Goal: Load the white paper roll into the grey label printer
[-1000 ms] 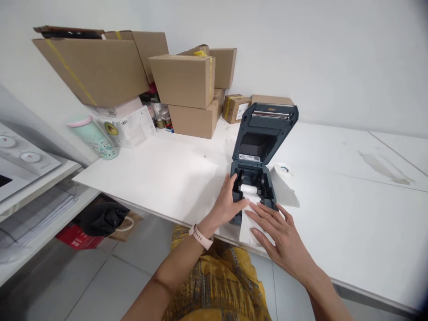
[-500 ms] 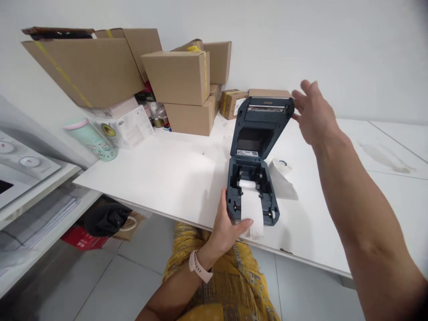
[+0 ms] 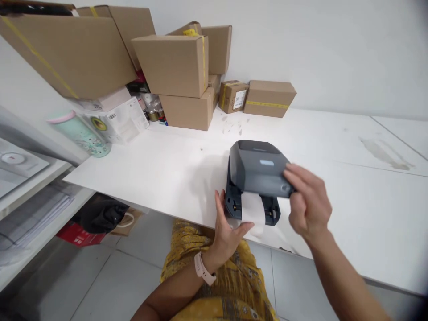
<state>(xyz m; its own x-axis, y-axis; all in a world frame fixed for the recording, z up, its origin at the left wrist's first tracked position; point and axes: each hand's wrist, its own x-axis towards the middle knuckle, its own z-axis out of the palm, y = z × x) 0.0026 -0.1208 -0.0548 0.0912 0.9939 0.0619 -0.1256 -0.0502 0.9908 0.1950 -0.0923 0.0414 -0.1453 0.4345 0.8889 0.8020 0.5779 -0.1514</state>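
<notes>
A dark grey label printer [image 3: 233,203] stands near the front edge of the table, its lid [image 3: 257,171] tilted partway down over the base. My right hand [image 3: 309,198] grips the lid's front right corner, thumb beneath and fingers on top. A white paper strip [image 3: 253,208] runs out of the printer's front and hangs over its lip. My left hand [image 3: 227,227] holds the front left corner of the base, fingers along its side and thumb on the strip. The lid hides the paper roll inside.
Stacked cardboard boxes [image 3: 170,67] stand at the back left of the white table [image 3: 167,165]. Two smaller ones, a taped carton [image 3: 267,99] among them, sit by the wall. A mint tumbler [image 3: 82,133] leans at the left, near a shelf [image 3: 63,171].
My right hand has swung the raised lid forward and down over the base. My left hand stays at the printer's front left corner. The view has shifted slightly.
</notes>
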